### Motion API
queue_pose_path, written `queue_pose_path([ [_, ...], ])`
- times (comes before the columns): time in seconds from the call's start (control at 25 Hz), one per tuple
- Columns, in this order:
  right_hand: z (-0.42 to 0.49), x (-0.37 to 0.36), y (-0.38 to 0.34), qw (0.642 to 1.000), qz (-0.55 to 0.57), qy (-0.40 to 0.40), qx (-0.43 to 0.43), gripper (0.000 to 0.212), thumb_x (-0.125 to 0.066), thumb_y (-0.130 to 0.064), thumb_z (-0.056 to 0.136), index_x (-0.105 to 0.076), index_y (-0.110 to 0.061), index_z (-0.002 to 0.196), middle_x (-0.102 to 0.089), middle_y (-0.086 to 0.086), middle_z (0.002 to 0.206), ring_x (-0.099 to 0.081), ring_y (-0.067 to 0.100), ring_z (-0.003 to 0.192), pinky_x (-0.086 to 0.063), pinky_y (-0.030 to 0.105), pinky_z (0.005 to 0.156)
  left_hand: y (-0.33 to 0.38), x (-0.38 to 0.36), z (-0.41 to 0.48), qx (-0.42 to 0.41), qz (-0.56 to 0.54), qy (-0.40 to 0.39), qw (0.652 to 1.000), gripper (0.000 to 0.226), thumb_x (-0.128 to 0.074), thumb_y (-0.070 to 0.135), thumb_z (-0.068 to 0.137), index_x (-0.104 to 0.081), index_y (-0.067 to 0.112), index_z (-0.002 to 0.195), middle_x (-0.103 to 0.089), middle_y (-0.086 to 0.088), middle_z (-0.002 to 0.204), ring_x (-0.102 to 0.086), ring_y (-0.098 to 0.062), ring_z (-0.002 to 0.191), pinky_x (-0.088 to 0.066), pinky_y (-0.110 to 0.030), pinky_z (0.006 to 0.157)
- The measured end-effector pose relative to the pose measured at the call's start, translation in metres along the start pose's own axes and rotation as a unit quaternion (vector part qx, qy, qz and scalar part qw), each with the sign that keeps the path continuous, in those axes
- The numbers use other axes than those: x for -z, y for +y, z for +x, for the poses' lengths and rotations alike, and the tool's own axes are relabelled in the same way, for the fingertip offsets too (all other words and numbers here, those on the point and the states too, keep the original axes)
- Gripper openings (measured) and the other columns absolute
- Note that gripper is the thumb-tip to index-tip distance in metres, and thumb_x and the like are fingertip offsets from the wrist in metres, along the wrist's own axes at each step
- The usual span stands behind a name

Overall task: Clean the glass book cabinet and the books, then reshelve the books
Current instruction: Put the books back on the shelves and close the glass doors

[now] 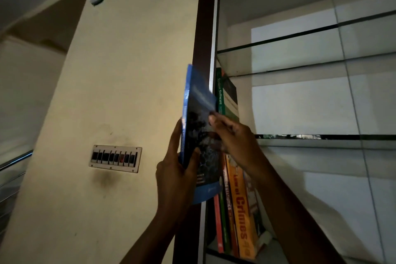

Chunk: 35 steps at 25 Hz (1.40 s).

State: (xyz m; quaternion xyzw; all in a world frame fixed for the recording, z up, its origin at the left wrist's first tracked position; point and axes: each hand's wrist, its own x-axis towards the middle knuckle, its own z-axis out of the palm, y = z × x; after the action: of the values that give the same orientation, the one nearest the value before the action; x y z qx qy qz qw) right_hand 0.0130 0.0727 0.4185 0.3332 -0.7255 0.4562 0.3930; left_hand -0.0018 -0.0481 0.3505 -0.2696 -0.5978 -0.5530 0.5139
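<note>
Left hand (174, 176) clasps blue book (197, 118), right hand (233, 137) seemingly pinches it — by "System Software" (219, 92), "Law of Crimes" (241, 210).

the book (197, 130) is between my left hand (173, 176) and right hand (233, 137), before the cabinet (203, 28). other books (240, 199) stand inside; switches (115, 158) lie left.

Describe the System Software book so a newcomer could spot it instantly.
Find the dark-framed glass cabinet right of the wall switch panel. On the shelf above the orange Law of Crimes book, at the far left end, stands the green book. It is the only book showing there, with System Software in white on its spine.
</note>
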Motion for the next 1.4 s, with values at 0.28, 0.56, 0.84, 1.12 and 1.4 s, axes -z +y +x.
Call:
queue_pose_path([
  [0.28, -0.012, 0.042, -0.039, 0.989, -0.123, 0.076, -0.03, 0.053, -0.064, -0.055, 0.077, -0.054, -0.028, 0.122, -0.065, -0.003, 0.102, -0.064, 0.017, 0.092, -0.055, 0.031, 0.081, 0.037, -0.048, -0.016, -0.081, 0.078, -0.066, 0.991, 0.068, -0.061, 0.013, 0.088, -0.021, 0.046, 0.132, -0.051, 0.012, 0.083, -0.057, 0.013, 0.066, -0.039, 0.003, 0.059],
  [0.56, -0.008, 0.076, -0.048, 0.93, -0.228, 0.28, 0.064, 0.034, -0.055, -0.019, 0.092, -0.055, -0.005, 0.123, -0.067, 0.01, 0.104, -0.064, 0.018, 0.084, -0.048, 0.021, 0.07, 0.052, -0.089, -0.017, -0.082, -0.043, -0.226, 0.97, 0.063, -0.05, 0.057, 0.079, -0.013, 0.05, 0.13, -0.037, 0.018, 0.139, -0.048, -0.002, 0.12, -0.042, -0.019, 0.098],
  [0.84, 0.075, 0.086, -0.056, 0.906, -0.293, 0.299, 0.071, 0.026, -0.049, -0.018, 0.094, -0.055, -0.003, 0.114, -0.066, 0.012, 0.102, -0.064, 0.022, 0.087, -0.038, 0.016, 0.065, 0.046, -0.107, 0.06, -0.049, -0.127, -0.215, 0.967, 0.055, -0.056, 0.036, 0.088, -0.028, 0.041, 0.135, -0.043, -0.006, 0.144, -0.051, -0.019, 0.122, -0.045, -0.04, 0.1],
  [1.12, 0.151, 0.061, 0.0, 0.893, -0.385, 0.232, -0.036, 0.028, -0.047, -0.02, 0.095, -0.05, -0.002, 0.116, -0.06, 0.018, 0.113, -0.057, 0.032, 0.104, -0.037, 0.029, 0.071, -0.012, -0.14, 0.103, 0.059, -0.162, -0.137, 0.975, 0.041, -0.059, 0.008, 0.088, -0.053, 0.007, 0.128, -0.062, -0.013, 0.122, -0.06, -0.004, 0.092, -0.05, -0.009, 0.069],
  [1.4, 0.163, 0.047, 0.055, 0.903, -0.403, 0.115, -0.095, 0.037, -0.049, -0.035, 0.093, -0.061, -0.006, 0.113, -0.06, 0.013, 0.115, -0.057, 0.031, 0.107, -0.037, 0.026, 0.073, -0.035, -0.132, 0.131, -0.063, 0.064, -0.129, 0.988, 0.044, -0.065, 0.022, 0.086, -0.055, 0.007, 0.126, -0.064, -0.012, 0.118, -0.061, -0.019, 0.103, -0.04, -0.011, 0.074],
])
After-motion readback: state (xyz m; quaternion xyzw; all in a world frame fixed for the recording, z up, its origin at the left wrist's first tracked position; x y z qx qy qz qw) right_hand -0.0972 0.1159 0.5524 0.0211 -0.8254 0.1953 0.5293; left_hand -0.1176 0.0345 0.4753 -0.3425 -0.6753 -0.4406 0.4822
